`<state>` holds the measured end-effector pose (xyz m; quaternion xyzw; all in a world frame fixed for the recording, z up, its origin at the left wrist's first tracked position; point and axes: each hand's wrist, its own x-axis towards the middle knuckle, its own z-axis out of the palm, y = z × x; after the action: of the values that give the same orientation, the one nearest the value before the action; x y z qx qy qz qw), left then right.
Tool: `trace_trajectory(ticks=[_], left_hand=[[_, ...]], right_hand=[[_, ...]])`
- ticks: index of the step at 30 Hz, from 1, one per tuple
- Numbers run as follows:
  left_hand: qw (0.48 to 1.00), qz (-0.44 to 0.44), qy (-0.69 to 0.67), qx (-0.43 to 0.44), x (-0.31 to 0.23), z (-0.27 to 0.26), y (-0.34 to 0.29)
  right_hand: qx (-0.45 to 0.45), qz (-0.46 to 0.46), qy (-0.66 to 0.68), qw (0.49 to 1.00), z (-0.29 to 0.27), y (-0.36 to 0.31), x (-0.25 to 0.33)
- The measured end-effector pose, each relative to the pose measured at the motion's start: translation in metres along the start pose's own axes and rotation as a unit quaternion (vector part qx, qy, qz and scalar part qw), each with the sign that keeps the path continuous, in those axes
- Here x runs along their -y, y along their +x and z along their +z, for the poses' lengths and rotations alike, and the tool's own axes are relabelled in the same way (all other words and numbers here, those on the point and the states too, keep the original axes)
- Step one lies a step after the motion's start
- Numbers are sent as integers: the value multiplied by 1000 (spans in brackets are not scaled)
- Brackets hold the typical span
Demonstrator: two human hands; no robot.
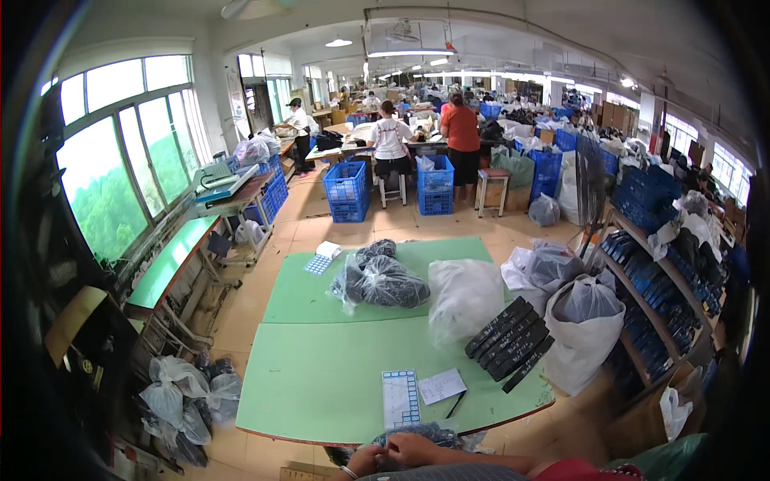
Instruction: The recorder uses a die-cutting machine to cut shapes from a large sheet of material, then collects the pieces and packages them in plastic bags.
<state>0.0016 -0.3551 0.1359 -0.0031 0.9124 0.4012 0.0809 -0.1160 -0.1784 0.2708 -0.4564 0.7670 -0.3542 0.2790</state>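
Observation:
At the near edge of the green table (313,385), a clear plastic bag with dark contents (437,434) lies partly over the edge. My left hand (367,460) has its fingers closed at the bag's near side. Close beside it, my right hand (411,449) is also closed on the bag, its forearm coming in from the right. The fingertips are partly hidden between the two hands. Just beyond the bag lie a blue and white printed sheet (399,398), a small white paper (440,386) with writing, and a dark pen (456,404).
Black strips with white marks (513,337) overlap the table's right side. Farther back are a white plastic bag (465,293) and clear bags of dark goods (389,280). A full white sack (584,333) stands at right; bags (180,397) lie on the floor at left.

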Motion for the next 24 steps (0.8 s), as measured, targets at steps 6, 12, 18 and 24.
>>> trace_trajectory(ticks=[6, 12, 18, 24], left_hand=[[995, -75, -34, -59, 16, 15, -12], [600, -293, -745, -18, -41, -21, 17], [811, -228, -537, -33, 12, -18, 11], [948, -173, -259, -70, -27, -84, -5]], right_hand=[[-53, -79, 87, 992, -8, -5, -11], [-80, -215, -18, 973, -5, 0, -15], [-9, -122, -135, 983, 7, 20, 8], [74, -47, -96, 992, 30, 51, 24]])
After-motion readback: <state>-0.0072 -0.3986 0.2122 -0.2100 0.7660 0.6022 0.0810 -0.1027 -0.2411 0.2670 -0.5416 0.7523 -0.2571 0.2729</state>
